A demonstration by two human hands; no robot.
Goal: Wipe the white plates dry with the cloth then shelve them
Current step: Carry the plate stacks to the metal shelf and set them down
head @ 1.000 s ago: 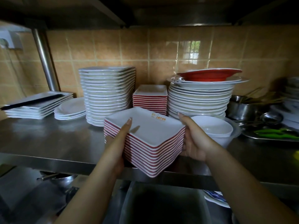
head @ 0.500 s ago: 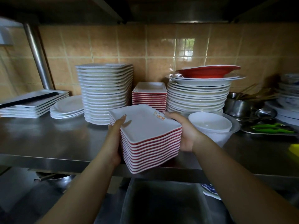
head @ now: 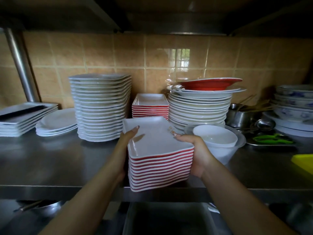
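On the brushed steel shelf (head: pixel 50 160), flat rectangular trays (head: pixel 25 116) are lying at the far left, then oval plates (head: pixel 57 122) and a tall white stack (head: pixel 101 107). The left hand (head: pixel 124 146) is gripping the stack of square plates (head: pixel 160 160) — glossy white tops, red rims — thumb over its edge; the right hand (head: pixel 196 153) is clasping the opposite side at the shelf's front edge. Beside it sit nested white bowls (head: pixel 218 141) and round plates (head: pixel 199 107).
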